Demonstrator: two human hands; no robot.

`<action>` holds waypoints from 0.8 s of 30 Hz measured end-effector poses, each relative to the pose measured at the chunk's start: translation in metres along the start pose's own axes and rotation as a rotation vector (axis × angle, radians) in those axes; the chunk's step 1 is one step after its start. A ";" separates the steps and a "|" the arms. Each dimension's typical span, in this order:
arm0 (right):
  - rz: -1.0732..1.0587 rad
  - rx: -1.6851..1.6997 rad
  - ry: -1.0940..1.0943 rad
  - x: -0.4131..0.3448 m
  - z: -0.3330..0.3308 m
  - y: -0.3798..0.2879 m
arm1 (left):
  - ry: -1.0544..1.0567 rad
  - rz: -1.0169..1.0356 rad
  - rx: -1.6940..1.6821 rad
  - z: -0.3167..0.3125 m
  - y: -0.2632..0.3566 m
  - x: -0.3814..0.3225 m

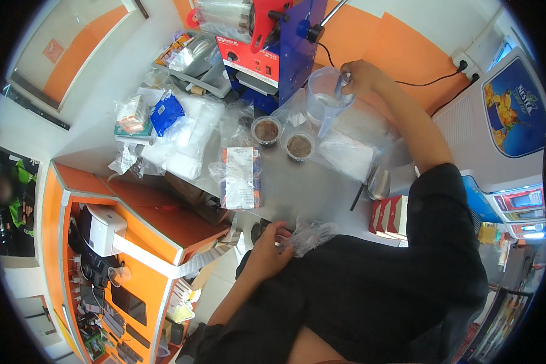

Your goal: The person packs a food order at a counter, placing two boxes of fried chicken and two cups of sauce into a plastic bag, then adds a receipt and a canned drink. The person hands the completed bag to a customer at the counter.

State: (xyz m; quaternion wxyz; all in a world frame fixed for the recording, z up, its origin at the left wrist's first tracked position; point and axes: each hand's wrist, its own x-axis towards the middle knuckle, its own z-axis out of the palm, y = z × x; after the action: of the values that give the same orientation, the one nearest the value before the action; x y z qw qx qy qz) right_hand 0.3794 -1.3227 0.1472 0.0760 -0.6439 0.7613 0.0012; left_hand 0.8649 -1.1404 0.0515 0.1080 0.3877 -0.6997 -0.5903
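At the table's near edge, my left hand (273,249) grips a crumpled clear plastic bag (313,236). My right hand (361,81) reaches to the far side, its fingers closed on a small, shiny, see-through item (344,84) inside the rim of a clear plastic measuring jug (321,98). What that item is cannot be told. White material lies in the jug, whose handle points towards me. Left of the jug stand two clear plastic cups with brown contents, one farther back (267,130) and one nearer (299,146). A printed paper slip (240,177) lies on a plastic-wrapped pack beside them.
A red and blue cup sealing machine (250,59) stands at the back, near a grey tray (216,84). Clear plastic packs (186,136) lie at left. A metal scoop (380,182), a black stick (363,191) and red-and-white boxes (389,217) are at right, near a drink dispenser (473,123).
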 end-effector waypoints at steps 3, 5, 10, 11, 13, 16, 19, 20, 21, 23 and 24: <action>0.021 0.026 0.038 -0.008 -0.008 -0.017 | 0.006 -0.019 0.011 0.001 0.003 -0.003; 0.048 0.059 0.066 -0.018 -0.006 -0.018 | 0.013 -0.033 0.009 0.003 0.001 -0.003; 0.007 0.272 0.113 -0.044 -0.013 -0.008 | -0.009 0.034 0.052 -0.002 0.008 0.003; -0.012 0.338 0.121 -0.053 -0.021 -0.007 | -0.020 0.057 0.080 -0.005 0.008 0.007; -0.130 0.465 0.122 -0.085 -0.039 -0.017 | -0.035 0.083 0.119 -0.012 0.006 0.011; -0.252 0.697 0.119 -0.146 -0.060 -0.037 | -0.060 0.111 0.150 -0.020 0.000 0.021; -0.395 0.659 0.196 -0.203 -0.079 -0.062 | -0.086 0.142 0.192 -0.033 -0.008 0.029; -0.444 0.597 0.230 -0.222 -0.084 -0.070 | -0.100 0.155 0.199 -0.039 -0.007 0.029; -0.460 0.545 0.278 -0.240 -0.086 -0.077 | -0.112 0.168 0.205 -0.043 -0.007 0.030; -0.498 0.446 0.361 -0.270 -0.085 -0.091 | -0.145 0.182 0.210 -0.050 -0.009 0.029; -0.495 0.459 0.405 -0.282 -0.081 -0.096 | -0.159 0.188 0.212 -0.052 -0.010 0.028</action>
State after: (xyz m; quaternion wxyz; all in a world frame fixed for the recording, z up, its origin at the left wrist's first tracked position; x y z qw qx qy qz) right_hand 0.5094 -1.0709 0.2693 0.0641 -0.7614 0.5633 -0.3145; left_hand 0.8816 -1.1978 0.0489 0.0656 0.2819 -0.7975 -0.5293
